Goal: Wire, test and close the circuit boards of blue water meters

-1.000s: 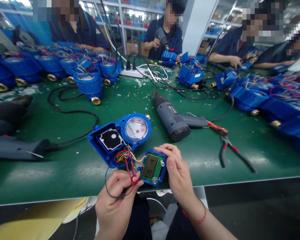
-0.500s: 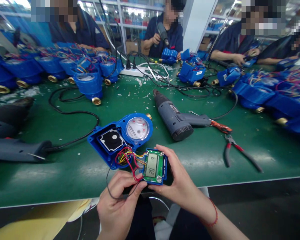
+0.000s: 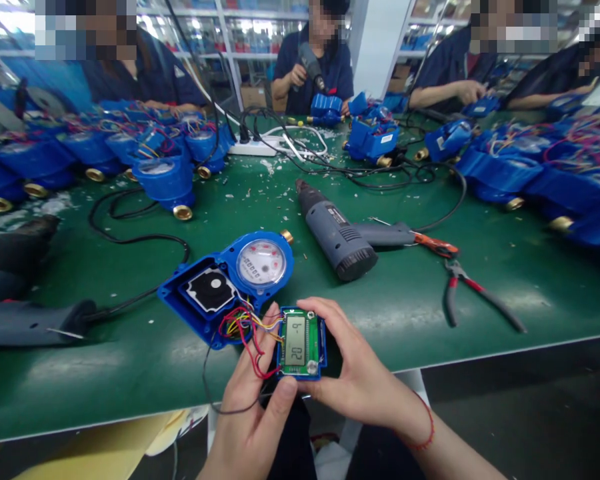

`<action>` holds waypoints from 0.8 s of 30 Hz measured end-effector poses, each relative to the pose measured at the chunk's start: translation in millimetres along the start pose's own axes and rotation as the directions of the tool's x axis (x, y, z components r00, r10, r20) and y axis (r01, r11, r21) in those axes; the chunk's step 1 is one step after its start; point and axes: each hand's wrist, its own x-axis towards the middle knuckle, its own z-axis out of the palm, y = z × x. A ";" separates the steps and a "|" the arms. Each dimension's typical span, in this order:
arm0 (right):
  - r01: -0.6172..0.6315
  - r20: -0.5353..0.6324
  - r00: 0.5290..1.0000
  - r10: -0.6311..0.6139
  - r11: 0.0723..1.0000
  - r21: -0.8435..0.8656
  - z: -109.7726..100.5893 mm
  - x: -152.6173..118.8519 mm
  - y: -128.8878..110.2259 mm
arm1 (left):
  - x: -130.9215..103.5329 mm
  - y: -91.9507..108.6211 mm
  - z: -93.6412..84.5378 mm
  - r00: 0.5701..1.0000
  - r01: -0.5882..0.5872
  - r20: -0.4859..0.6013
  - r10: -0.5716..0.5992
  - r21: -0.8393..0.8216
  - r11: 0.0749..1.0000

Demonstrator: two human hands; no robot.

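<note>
Between my hands is a green circuit board with a small LCD display, set in a blue plastic frame. My right hand grips its right side, thumb below and fingers along the top corner. My left hand is closed around the left side, its fingers behind the red, yellow and white wires and its thumb at the lower edge. Those wires run to an open blue water meter lying on the bench, with a round clear dial and a black box inside its housing.
A grey heat gun lies behind the meter, with red-handled pliers and an orange-handled tool to its right. Another heat gun is at left. Blue meters line both sides. Several co-workers sit opposite; one holds a heat gun.
My left hand has shifted from pinching the red wires to holding the board's left side. The board has come slightly down and left in view. The camera view has shifted a little.
</note>
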 end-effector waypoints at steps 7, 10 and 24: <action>0.002 0.008 1.000 -0.002 0.999 0.046 -0.5 4.1 0.6 | -0.9 -1.0 0.8 1.000 -0.017 0.024 0.019 -0.094 0.995; -0.004 0.024 1.000 0.002 0.996 0.084 -2.4 7.5 -0.5 | -1.2 -3.6 -1.8 0.998 -0.018 0.059 0.025 -0.109 0.994; -0.030 0.066 0.998 0.025 0.996 0.082 -1.3 9.0 -2.4 | -3.0 -16.2 -2.8 0.993 -0.109 -0.031 0.111 0.074 0.991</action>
